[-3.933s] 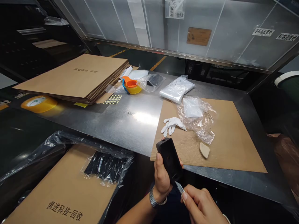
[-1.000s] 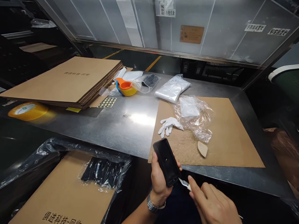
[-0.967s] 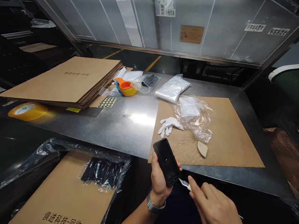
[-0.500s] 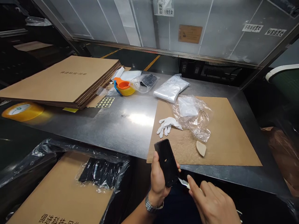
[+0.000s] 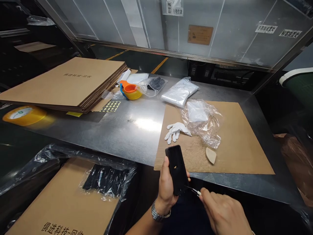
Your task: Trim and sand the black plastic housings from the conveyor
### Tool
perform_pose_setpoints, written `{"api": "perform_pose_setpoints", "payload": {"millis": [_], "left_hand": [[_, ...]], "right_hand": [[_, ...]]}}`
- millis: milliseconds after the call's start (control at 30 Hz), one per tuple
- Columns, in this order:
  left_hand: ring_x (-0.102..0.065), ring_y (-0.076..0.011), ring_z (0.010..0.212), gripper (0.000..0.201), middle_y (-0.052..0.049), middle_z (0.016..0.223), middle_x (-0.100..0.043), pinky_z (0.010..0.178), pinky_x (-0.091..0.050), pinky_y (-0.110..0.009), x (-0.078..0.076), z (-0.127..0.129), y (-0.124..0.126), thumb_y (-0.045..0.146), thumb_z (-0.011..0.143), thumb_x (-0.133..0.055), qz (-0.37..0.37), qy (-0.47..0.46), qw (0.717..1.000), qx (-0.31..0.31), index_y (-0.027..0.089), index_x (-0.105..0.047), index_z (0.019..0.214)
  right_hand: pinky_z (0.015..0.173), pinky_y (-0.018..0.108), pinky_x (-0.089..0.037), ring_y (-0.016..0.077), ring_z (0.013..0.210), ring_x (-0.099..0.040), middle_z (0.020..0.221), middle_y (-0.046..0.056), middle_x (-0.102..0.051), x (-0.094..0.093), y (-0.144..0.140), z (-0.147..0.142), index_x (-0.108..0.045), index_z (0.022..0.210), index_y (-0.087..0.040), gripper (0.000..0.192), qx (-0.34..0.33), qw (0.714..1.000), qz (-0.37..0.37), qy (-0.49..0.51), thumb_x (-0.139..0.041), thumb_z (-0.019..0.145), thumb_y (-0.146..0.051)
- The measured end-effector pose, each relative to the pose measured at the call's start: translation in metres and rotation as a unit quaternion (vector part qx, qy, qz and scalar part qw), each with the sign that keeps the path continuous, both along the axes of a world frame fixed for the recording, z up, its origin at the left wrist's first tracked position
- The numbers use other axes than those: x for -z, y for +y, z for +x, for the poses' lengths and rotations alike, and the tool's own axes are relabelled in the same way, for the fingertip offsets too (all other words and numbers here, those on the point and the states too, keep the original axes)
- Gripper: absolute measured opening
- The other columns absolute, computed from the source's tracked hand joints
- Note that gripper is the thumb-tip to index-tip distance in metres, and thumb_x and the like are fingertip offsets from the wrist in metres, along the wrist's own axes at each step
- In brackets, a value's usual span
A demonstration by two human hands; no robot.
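A black rectangular plastic case, hollow with a small hole in its floor, is gripped upright in my left hand, thumb along its left side. My right hand is closed round the pale handle of a thin-bladed craft knife. The blade tip is beside the case's lower right corner; I cannot tell whether it touches. Just beyond the case, a white glove and a beige wedge-shaped block lie on a cardboard sheet.
Flattened cartons are stacked at the left of the metal table, near a yellow tape roll. An orange tape dispenser, plastic-wrapped packets and crumpled film lie farther back. A lined carton stands lower left.
The case has turned slightly in my left hand and sits more upright. My right hand has shifted a little right and down, and the knife blade now shows edge-on.
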State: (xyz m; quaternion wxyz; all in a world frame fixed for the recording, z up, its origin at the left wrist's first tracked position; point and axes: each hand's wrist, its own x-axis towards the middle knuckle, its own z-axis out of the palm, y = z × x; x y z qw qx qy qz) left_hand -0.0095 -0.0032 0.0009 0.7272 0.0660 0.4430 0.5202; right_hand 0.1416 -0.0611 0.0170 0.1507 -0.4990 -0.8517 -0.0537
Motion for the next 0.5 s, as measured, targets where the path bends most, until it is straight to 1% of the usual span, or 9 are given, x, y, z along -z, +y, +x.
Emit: {"api": "perform_pose_setpoints", "payload": {"millis": [133, 333, 500], "left_hand": [[-0.057, -0.0151, 0.045, 0.055, -0.005, 0.053, -0.063, 0.044, -0.046, -0.025, 0.0002, -0.0007, 0.0006, 0.059, 0.081, -0.039, 0.012, 0.013, 1.000, 0.008, 0.009, -0.063, 0.078], [-0.057, -0.0151, 0.045, 0.055, -0.005, 0.051, -0.062, 0.044, -0.045, -0.025, 0.0003, -0.0012, 0.0007, 0.059, 0.081, -0.039, -0.001, 0.025, 0.999, 0.020, 0.009, -0.063, 0.077], [-0.056, -0.0143, 0.044, 0.057, -0.005, 0.051, -0.062, 0.044, -0.045, -0.024, 0.0004, -0.0003, 0.0013, 0.060, 0.081, -0.039, -0.004, 0.027, 0.999, 0.034, 0.009, -0.063, 0.075]], "right_hand": [[0.046, 0.026, -0.022, 0.0087, 0.038, -0.045, 0.047, -0.004, -0.050, -0.0011, -0.0010, -0.0019, -0.060, 0.086, -0.015, 0.040, 0.003, 1.000, 0.020, -0.014, -0.022, 0.097, -0.020], [0.048, 0.026, -0.022, 0.0084, 0.039, -0.043, 0.047, -0.003, -0.050, -0.0017, -0.0011, -0.0013, -0.061, 0.086, -0.015, 0.039, 0.002, 0.999, 0.031, -0.017, -0.024, 0.097, -0.019], [0.048, 0.026, -0.023, 0.0087, 0.039, -0.044, 0.047, -0.003, -0.050, -0.0015, -0.0006, 0.0004, -0.060, 0.086, -0.015, 0.040, -0.006, 1.000, 0.019, -0.017, -0.022, 0.097, -0.018]]}}
